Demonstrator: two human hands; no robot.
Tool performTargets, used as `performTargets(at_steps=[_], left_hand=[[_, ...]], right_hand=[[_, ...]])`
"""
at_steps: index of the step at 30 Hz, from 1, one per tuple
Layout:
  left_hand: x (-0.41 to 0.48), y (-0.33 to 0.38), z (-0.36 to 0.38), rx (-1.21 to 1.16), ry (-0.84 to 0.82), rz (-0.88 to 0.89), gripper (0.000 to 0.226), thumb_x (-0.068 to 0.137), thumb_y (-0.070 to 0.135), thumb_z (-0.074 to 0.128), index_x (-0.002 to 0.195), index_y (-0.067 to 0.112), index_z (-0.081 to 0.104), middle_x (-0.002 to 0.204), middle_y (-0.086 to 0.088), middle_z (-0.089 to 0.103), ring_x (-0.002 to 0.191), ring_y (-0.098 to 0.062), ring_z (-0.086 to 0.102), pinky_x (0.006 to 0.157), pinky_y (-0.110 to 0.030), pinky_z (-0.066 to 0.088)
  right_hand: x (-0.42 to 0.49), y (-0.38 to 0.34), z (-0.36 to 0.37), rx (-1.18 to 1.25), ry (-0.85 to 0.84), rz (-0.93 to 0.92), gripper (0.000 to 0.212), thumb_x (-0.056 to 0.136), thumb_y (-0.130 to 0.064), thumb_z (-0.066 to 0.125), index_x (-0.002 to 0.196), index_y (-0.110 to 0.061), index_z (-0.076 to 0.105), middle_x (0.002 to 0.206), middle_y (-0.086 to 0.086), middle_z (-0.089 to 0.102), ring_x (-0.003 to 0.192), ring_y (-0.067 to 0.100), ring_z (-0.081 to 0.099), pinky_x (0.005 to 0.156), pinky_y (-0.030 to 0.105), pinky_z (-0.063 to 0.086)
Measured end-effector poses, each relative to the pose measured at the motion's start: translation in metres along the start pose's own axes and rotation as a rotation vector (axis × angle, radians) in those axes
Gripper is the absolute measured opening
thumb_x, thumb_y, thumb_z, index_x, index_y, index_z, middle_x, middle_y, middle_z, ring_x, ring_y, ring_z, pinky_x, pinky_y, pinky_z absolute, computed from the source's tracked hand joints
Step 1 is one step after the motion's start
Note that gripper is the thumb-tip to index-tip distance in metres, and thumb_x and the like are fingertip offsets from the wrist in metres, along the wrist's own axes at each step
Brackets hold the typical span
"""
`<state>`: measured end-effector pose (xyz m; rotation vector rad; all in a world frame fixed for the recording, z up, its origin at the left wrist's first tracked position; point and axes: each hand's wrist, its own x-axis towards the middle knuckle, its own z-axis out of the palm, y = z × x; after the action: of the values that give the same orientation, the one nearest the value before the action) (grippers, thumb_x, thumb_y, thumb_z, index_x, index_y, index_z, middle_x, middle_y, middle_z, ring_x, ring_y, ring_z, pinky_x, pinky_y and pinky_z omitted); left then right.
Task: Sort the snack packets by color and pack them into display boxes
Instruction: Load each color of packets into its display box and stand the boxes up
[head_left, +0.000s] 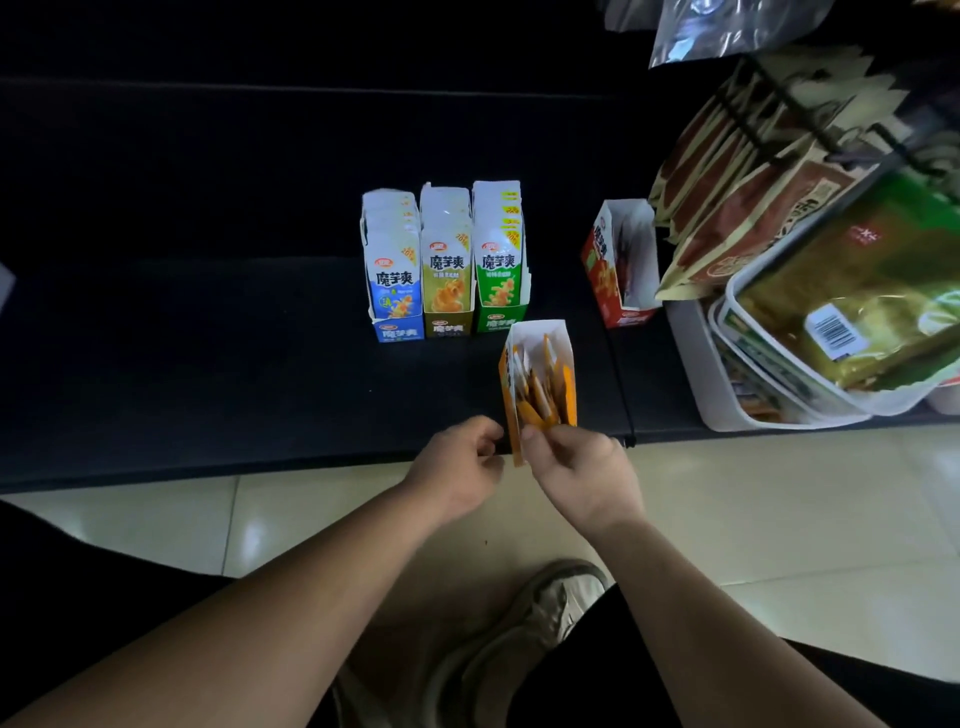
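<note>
inventory, near to far

1. shoe (524, 639) on tiled floor (779, 519): nearest the camera, below both forearms; no part in the sorting.
2. left hand (457, 467): fingers curled, tips set at the near left wall of the orange display box (537, 332). it is judged to be steadying the box, though an actual pinch on the card cannot be told.
3. right hand (582, 473): thumb and fingers pinched on the near ends of the orange packets (540, 400), probably so they can be squared up inside the box.
4. orange display box: stood at the front edge of the black shelf (208, 338), open top upward. it is kept close, likely because it is the one being filled.
5. blue display box (395, 291), yellow display box (448, 280), green display box (501, 270): lined up touching, farther back, each packed with its own colour; taken as finished.
6. red display box (618, 265): set apart to the right, no packets seen inside, just beside a white bin (696, 374) of green bags. hanging brown pouches (727, 171) are seen beyond.
</note>
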<state>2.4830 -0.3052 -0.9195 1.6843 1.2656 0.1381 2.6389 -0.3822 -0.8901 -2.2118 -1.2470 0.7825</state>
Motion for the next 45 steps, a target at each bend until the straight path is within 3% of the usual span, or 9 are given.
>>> performTargets(at_steps=[4,7,10,20,24,29,34,40,45], left_hand=[[0.006,0.006,0.019,-0.003,-0.104,0.021,0.043,0.083,0.04,0.077,0.121,0.037,0.057,0.12,0.014,0.064,0.101,-0.013,0.067,0.092,-0.038,0.057],[0.009,0.008,0.027,0.04,-0.028,0.031,0.055,0.076,0.051,0.083,0.121,0.04,0.054,0.122,0.02,0.06,0.103,-0.008,0.062,0.086,-0.032,0.056],[0.013,0.012,0.03,0.063,0.078,0.109,0.05,0.077,0.053,0.083,0.115,0.04,0.054,0.117,0.02,0.056,0.104,-0.002,0.059,0.083,-0.03,0.056],[0.057,0.011,0.008,-0.027,0.376,0.215,0.009,0.094,0.03,0.07,0.098,0.023,0.066,0.099,0.007,0.063,0.087,-0.014,0.063,0.077,-0.043,0.057],[0.051,0.014,0.008,-0.084,0.058,0.169,0.065,0.081,0.025,0.082,0.136,0.04,0.05,0.134,0.015,0.059,0.121,-0.006,0.059,0.101,-0.037,0.054],[0.047,0.015,0.002,-0.059,0.109,0.132,0.07,0.08,0.032,0.085,0.141,0.038,0.05,0.135,0.014,0.063,0.128,-0.007,0.056,0.106,-0.036,0.051],[0.05,0.009,-0.003,-0.105,0.147,0.152,0.042,0.088,0.029,0.079,0.125,0.04,0.061,0.117,0.017,0.072,0.107,0.001,0.068,0.094,-0.038,0.06],[0.056,0.005,-0.007,-0.139,0.244,0.196,0.007,0.096,0.031,0.07,0.098,0.026,0.073,0.087,0.012,0.076,0.08,0.0,0.071,0.075,-0.037,0.061],[0.066,0.006,-0.013,-0.097,0.389,0.088,0.031,0.095,0.039,0.07,0.071,0.022,0.062,0.063,0.008,0.062,0.056,-0.005,0.056,0.054,-0.03,0.047]], right_hand=[[0.012,-0.005,-0.006,0.157,0.241,0.1,0.051,0.104,-0.054,0.045,0.064,-0.021,0.049,0.063,-0.002,0.058,0.068,0.025,0.058,0.065,0.041,0.048],[0.027,0.005,0.0,0.311,0.178,0.185,0.026,0.105,-0.049,0.045,0.097,-0.028,0.06,0.102,-0.002,0.062,0.094,0.018,0.061,0.088,0.047,0.053],[0.034,0.007,0.005,0.556,0.028,0.327,0.032,0.107,-0.041,0.043,0.134,-0.031,0.058,0.124,-0.002,0.065,0.115,0.018,0.061,0.102,0.046,0.052],[0.042,0.02,0.002,0.629,-0.035,0.252,0.037,0.093,-0.003,0.059,0.118,-0.029,0.065,0.11,-0.003,0.072,0.107,0.016,0.068,0.087,0.031,0.057],[0.04,0.031,0.009,0.474,-0.193,0.126,0.075,0.071,-0.013,0.083,0.134,-0.03,0.046,0.124,-0.003,0.064,0.112,0.009,0.066,0.094,0.035,0.059],[0.047,0.033,-0.001,0.498,-0.059,0.136,0.046,0.08,-0.014,0.088,0.118,-0.028,0.065,0.106,-0.009,0.075,0.1,0.005,0.072,0.085,0.03,0.062],[0.064,0.024,-0.001,0.436,-0.082,0.133,0.062,0.084,-0.028,0.087,0.133,-0.041,0.051,0.1,-0.007,0.074,0.093,0.005,0.071,0.078,0.023,0.058],[0.083,0.01,0.01,0.501,0.016,0.237,0.029,0.087,-0.035,0.082,0.109,-0.025,0.067,0.1,-0.009,0.073,0.093,0.008,0.071,0.087,0.042,0.062],[0.085,0.004,0.021,0.547,-0.016,0.247,0.036,0.08,-0.027,0.089,0.106,-0.017,0.065,0.101,-0.002,0.075,0.088,0.006,0.073,0.073,0.024,0.061]])
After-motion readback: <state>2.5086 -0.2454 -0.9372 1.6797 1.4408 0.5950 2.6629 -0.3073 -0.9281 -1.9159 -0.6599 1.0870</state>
